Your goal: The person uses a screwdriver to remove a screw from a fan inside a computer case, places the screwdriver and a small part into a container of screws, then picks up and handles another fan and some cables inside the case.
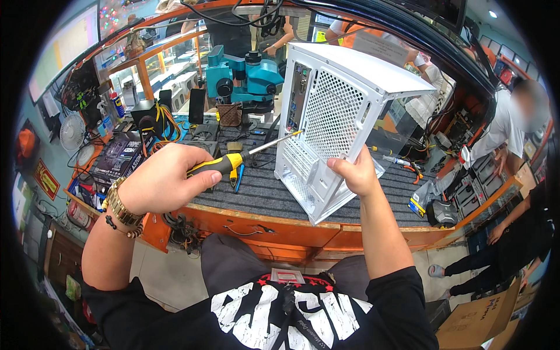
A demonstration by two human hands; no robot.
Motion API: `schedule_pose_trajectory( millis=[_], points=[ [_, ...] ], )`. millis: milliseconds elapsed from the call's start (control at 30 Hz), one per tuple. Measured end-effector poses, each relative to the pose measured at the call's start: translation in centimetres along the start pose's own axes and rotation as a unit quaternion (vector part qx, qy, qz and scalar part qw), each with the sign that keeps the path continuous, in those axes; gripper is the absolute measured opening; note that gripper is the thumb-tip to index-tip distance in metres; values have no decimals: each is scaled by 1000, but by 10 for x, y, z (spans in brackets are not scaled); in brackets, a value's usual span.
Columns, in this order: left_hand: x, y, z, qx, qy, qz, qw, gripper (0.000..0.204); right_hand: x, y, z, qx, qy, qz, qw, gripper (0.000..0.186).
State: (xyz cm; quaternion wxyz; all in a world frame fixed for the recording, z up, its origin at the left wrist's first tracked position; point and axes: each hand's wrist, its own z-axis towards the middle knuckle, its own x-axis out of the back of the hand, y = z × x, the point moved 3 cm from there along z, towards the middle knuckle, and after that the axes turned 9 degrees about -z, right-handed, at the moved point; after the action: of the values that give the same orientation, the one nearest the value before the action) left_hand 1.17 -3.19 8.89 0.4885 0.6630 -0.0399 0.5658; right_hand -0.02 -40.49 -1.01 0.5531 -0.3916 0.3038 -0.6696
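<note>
A white computer case (335, 111) stands on the grey ribbed mat, its perforated back turned toward me. My left hand (166, 178) grips the yellow-and-black handle of a screwdriver (224, 163). The shaft points right and slightly up, and its tip reaches the case's back near the ports panel. Whether it sits in a screw is too small to tell. My right hand (357, 171) is closed on the case's right rear edge, thumb on the back panel, other fingers hidden behind. On the left wrist are a gold-coloured watch and bracelets.
Behind the case stands a teal microscope-like device (248, 76). A brush (235, 147) and a blue pen-like tool (240, 178) lie left of the case. Orange-handled pliers (415, 172) lie to its right. A motherboard box (119, 157) and cables crowd the left. People stand at right and behind.
</note>
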Motion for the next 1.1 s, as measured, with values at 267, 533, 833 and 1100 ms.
schedule_pose_trajectory(
  millis=[267,533,833,1100],
  points=[
    [1,-1,0,13,-4,-7,1000,28,-1,3,0,9,-2,24,1000,66],
    [3,3,1,-23,8,29,999,27,-1,2,-2,-6,9,10,1000,65],
    [3,4,2,41,5,-4,999,37,0,3,-1,-12,6,12,1000,65],
    [6,-1,-7,-20,18,20,999,31,-2,-16,-11,18,64,11,998,66]
  ],
)
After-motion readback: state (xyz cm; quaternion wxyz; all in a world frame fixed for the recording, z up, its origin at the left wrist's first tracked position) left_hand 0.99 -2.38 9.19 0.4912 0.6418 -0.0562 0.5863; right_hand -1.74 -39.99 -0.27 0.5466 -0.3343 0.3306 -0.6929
